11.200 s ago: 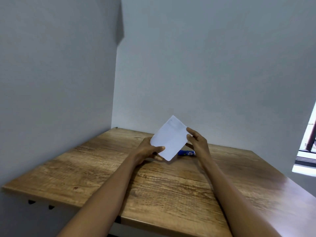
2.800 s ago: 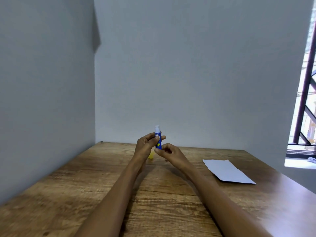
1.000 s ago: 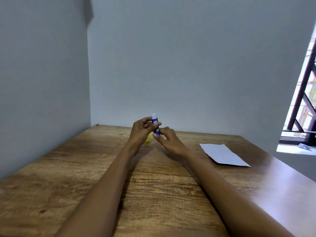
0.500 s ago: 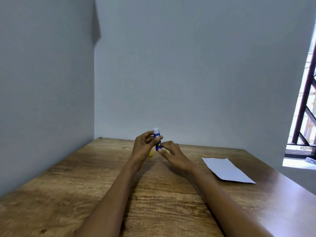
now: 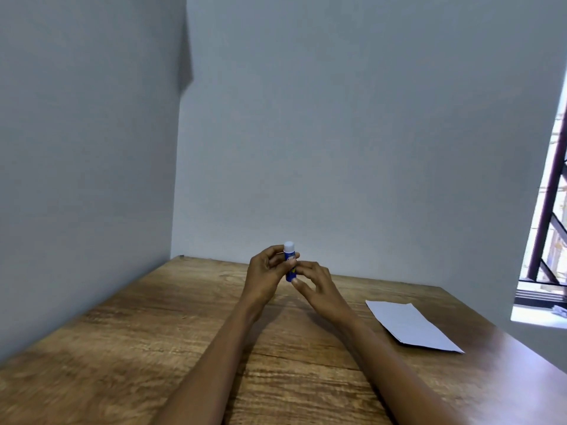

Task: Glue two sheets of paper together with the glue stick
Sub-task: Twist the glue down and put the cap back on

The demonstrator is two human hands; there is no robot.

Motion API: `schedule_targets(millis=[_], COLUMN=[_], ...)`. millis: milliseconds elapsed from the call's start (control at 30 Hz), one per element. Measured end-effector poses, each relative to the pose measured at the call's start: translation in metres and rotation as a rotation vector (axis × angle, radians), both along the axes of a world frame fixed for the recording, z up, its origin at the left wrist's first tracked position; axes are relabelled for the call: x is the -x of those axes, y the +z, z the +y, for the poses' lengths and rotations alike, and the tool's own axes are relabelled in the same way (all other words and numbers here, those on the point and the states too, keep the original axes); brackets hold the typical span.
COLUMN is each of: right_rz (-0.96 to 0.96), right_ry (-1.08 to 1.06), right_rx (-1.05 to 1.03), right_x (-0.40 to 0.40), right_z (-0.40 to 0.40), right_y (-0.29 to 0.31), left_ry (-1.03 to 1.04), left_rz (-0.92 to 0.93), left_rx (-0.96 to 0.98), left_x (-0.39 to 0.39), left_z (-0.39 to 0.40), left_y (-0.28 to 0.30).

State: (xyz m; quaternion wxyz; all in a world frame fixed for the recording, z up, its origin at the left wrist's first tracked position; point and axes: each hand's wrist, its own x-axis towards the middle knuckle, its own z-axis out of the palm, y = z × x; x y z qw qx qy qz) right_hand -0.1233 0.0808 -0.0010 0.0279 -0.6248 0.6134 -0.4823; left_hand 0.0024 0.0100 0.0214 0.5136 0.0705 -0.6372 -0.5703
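Left hand (image 5: 266,271) is gripping the glue stick (image 5: 290,261) upright above the far middle of the wooden table (image 5: 129,348), fingers curling round the blue barrel, thumb pressing its near side. The white glue tip is showing at the top, so the cap is off. Right hand (image 5: 316,283) is sitting just right of the stick, with its thumb and fingertips (image 5: 296,281) pinching the bottom end of the barrel; remaining fingers are loosely bent. Whether the right hand is actually twisting the base is hard to tell, since that end is small and partly hidden by fingers. Both forearms are reaching in from the near edge, converging toward the stick.

White paper (image 5: 411,325) is lying flat on the right side of the table, well apart from both hands, one corner pointing toward the near right. It is reading as one sheet or a flush stack; the count is not clear. Grey walls (image 5: 337,133) are meeting in the far left corner. A window with dark bars (image 5: 549,216) is showing at the right edge.
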Motion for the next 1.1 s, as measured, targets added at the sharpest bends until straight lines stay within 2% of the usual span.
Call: schedule_targets(millis=[233,367,433,633,800,833,967,1033,1100], right_rz=[0.029,0.006,-0.02,0.063,0.02,0.027,0.099,0.005,-0.048], right_ry=[-0.181,-0.005,0.018,-0.268,-0.004,-0.013,-0.3,-0.264,-0.13], right_rx=[0.153,-0.028,-0.054,0.119,-0.068,-0.081,0.067,0.059,-0.007], right_x=[0.004,0.0,0.001,-0.001,-0.003,-0.001,0.0,0.001,0.002], right_z=[0.003,0.003,0.004,0.004,0.002,0.001,0.0,0.001,0.002], right_y=[0.006,0.001,0.003,0.009,0.003,0.004,0.008,0.006,0.001], left_ry=[-0.037,-0.023,-0.02,-0.05,-0.034,-0.029,-0.034,-0.039,-0.032], left_rz=[-0.032,0.02,0.019,-0.011,0.019,0.016,-0.019,-0.034,-0.03], left_rx=[0.019,-0.017,-0.035,-0.034,-0.046,-0.05,-0.03,-0.013,-0.02], left_x=[0.006,0.003,0.002,0.005,0.002,0.002,0.008,0.009,0.008], left_z=[0.008,0.003,0.001,0.005,-0.001,-0.001,0.003,0.004,0.003], left_y=[0.0,0.001,0.001,-0.001,0.0,0.0,-0.002,-0.002,-0.003])
